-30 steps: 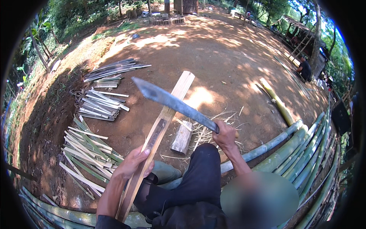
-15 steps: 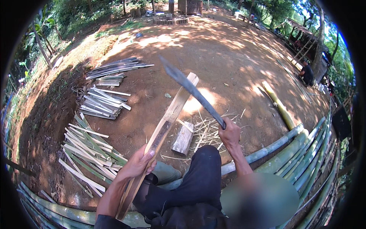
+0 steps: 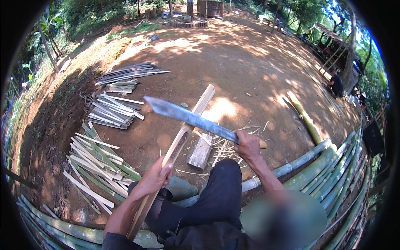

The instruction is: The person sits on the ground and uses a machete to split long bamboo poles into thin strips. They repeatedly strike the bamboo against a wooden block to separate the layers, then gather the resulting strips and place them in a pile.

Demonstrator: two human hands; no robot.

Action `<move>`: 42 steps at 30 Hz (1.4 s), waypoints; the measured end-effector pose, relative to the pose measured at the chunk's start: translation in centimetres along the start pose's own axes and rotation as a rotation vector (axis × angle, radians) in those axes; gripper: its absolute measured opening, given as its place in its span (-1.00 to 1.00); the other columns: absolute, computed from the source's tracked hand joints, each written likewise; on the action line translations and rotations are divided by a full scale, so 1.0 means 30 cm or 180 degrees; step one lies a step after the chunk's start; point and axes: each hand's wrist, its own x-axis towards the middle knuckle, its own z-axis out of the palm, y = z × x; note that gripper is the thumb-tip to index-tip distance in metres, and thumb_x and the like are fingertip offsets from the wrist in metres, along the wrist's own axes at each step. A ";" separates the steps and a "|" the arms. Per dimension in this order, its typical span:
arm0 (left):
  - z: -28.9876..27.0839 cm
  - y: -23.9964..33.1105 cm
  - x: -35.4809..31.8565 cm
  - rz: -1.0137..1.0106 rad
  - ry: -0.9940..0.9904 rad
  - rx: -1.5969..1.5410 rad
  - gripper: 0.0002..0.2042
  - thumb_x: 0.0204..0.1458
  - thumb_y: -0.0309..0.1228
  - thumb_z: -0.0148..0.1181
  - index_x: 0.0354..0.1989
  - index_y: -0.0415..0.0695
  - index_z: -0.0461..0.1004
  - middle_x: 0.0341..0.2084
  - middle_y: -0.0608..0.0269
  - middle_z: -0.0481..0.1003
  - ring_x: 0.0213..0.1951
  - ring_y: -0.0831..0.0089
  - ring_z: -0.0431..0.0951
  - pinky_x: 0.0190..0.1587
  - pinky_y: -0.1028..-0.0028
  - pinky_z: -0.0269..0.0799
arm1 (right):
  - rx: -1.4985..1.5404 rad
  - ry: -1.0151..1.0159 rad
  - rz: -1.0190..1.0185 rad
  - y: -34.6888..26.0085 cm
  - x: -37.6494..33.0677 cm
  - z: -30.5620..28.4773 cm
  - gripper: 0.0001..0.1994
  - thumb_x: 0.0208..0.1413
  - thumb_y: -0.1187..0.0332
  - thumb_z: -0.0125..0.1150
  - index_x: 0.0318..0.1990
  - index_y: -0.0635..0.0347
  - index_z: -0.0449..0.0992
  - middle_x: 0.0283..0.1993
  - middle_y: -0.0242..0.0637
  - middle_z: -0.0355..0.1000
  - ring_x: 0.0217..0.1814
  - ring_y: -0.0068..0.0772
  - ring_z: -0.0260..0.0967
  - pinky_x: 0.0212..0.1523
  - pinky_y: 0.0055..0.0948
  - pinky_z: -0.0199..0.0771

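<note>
So, right hand (image 3: 248, 146) is wrapped tight around the handle of a long machete (image 3: 189, 118), fingers fully closed on it. Its blade lies across the bamboo slat (image 3: 183, 135), crossing partway up, tip pointing off to the person's left. Left hand (image 3: 155, 179) is closed around the lower part of that slat, propping it at a slant: near end down by the lap, far end out on the dirt ground (image 3: 233, 62).

Looks to me like the splitting or shaving step, with the edge lined up on the slat and the cut not started. I can't tell if the blade actually touches the bamboo or sits just above it. The next move probably calls for a controlled push or tap along the grain, with the left hand staying well below the blade.

Just under the slat lies a short wooden block (image 3: 201, 152) with loose shavings (image 3: 227, 146) beside it. Off to the left are piles of split strips (image 3: 98, 160), with a second batch (image 3: 114, 110) farther out. On the right, long green bamboo poles (image 3: 329, 166) fence in that side, and one thick culm (image 3: 304, 118) lies alone on the ground. The open room is mostly forward. Another person (image 3: 335, 83) sits far off to the right, well apart.
</note>
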 end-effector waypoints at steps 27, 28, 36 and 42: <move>0.002 -0.124 0.035 0.0383 0.0419 0.1190 -0.82 0.31 -0.34 -0.10 -0.08 -0.18 0.25 -0.60 0.41 0.27 -0.62 0.64 0.26 -0.58 0.56 0.24 | -0.0229 -0.0234 0.0474 0.073 0.011 0.015 -0.85 -0.17 0.44 0.19 -0.39 0.17 0.40 -0.48 -0.09 0.46 -0.51 -0.06 0.48 -0.48 -0.14 0.46; -0.003 -0.123 0.035 0.0461 0.0450 0.1234 -0.82 0.31 -0.34 -0.10 -0.07 -0.18 0.25 -0.60 0.41 0.27 -0.62 0.64 0.26 -0.58 0.56 0.24 | -0.0144 -0.0265 0.0226 0.030 -0.009 0.012 -0.85 -0.17 0.44 0.19 -0.38 0.17 0.40 -0.47 -0.09 0.46 -0.51 -0.05 0.48 -0.48 -0.13 0.46; 0.021 -0.076 -0.003 0.0170 0.0188 0.0810 -0.83 0.30 -0.35 -0.11 -0.06 -0.17 0.24 -0.60 0.41 0.26 -0.61 0.66 0.26 -0.57 0.59 0.24 | -0.0131 -0.0293 0.1433 0.167 -0.001 0.023 -0.86 -0.10 0.40 0.16 -0.35 0.21 0.43 -0.51 0.00 0.46 -0.49 0.08 0.46 -0.42 -0.02 0.43; -0.021 -0.064 0.020 -0.0105 -0.0032 0.0530 -0.81 0.31 -0.32 -0.11 -0.10 -0.20 0.26 -0.61 0.37 0.32 -0.61 0.60 0.33 -0.55 0.53 0.31 | 0.0353 0.0025 0.1239 0.051 -0.061 0.009 -0.84 -0.12 0.44 0.21 -0.34 0.19 0.43 -0.53 -0.09 0.43 -0.53 -0.03 0.43 -0.47 -0.08 0.41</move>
